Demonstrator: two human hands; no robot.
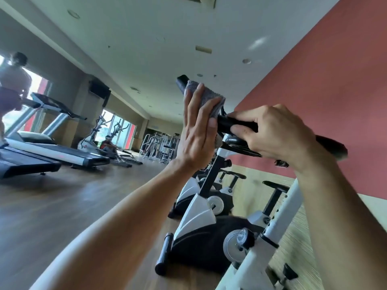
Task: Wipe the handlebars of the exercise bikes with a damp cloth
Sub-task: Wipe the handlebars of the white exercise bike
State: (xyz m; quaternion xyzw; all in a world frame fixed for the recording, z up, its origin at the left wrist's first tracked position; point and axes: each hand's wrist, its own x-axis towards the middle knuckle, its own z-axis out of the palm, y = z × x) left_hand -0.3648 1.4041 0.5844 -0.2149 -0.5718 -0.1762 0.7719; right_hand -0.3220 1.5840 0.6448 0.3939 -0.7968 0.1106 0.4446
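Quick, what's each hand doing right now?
Left hand: open, straight fingers pressing the grey damp cloth against the black padded handlebar.
Right hand: closed, gripping that handlebar.

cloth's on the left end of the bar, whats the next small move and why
Probably slide the left hand with the cloth up toward the bar's tip. The cloth wraps the handlebar just below that black tip, which is still bare, and the right hand grips the bar's middle, steadying it for the stroke.
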